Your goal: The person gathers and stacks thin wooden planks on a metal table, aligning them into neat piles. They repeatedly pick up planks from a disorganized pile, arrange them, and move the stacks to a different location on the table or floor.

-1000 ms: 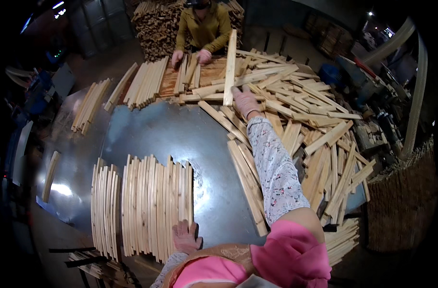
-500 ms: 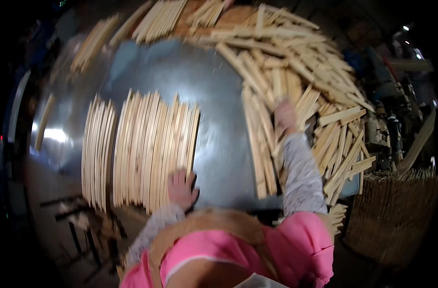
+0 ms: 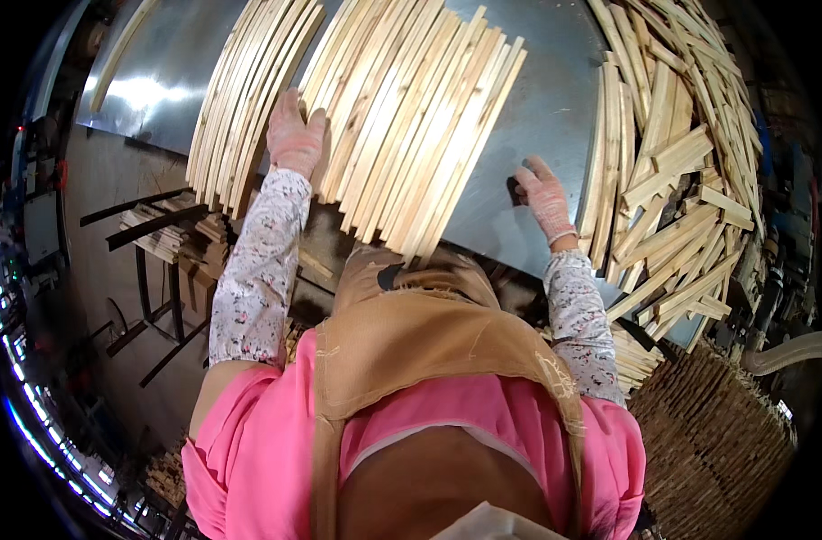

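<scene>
Fingers (image 3: 535, 173) of right hand (image 3: 546, 200) over tabletop (image 3: 555, 99)

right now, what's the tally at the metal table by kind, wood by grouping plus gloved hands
Neat rows of wooden strips: 2
Lone wooden strip: 1
Jumbled heap of wood: 1
Left hand and right hand, gloved: 2
Total: 6

Your left hand (image 3: 296, 139) lies between two rows of wooden strips (image 3: 411, 126); your right hand (image 3: 541, 196), over the bench (image 3: 555, 81), nears loose strips (image 3: 670, 169).
</scene>
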The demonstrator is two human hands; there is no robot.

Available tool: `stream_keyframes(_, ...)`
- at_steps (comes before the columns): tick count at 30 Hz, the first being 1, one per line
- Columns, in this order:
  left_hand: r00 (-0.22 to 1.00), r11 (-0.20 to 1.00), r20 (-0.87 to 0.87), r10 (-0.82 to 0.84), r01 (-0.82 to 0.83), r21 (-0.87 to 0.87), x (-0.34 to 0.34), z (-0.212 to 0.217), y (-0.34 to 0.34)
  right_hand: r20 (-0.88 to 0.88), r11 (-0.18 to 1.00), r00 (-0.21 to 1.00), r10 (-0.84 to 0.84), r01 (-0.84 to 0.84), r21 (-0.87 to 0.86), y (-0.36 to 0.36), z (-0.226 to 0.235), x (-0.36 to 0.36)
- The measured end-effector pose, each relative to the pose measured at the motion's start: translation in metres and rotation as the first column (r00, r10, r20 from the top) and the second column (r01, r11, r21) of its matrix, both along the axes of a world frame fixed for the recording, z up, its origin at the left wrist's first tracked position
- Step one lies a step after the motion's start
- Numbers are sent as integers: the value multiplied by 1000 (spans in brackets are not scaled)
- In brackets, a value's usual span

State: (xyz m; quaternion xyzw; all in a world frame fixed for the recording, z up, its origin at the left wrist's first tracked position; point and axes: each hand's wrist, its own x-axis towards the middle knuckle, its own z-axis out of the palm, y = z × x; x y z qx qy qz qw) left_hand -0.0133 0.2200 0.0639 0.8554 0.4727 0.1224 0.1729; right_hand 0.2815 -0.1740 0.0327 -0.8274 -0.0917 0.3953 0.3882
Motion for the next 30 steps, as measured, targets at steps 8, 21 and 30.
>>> stream_keyframes(8,989,900,-11,146,-138,-413,-24,-6,26,243,992,962,124,-122,-21,70,-17,-44)
stream_keyframes(21,978,968,-81,-195,178,-176,51,-29,26,366,899,870,332,-173,-403,98,29,70)
stream_keyframes(30,838,539,428,339,201,-818,128,-48,35,92,997,995,27,-33,71,156,11,120)
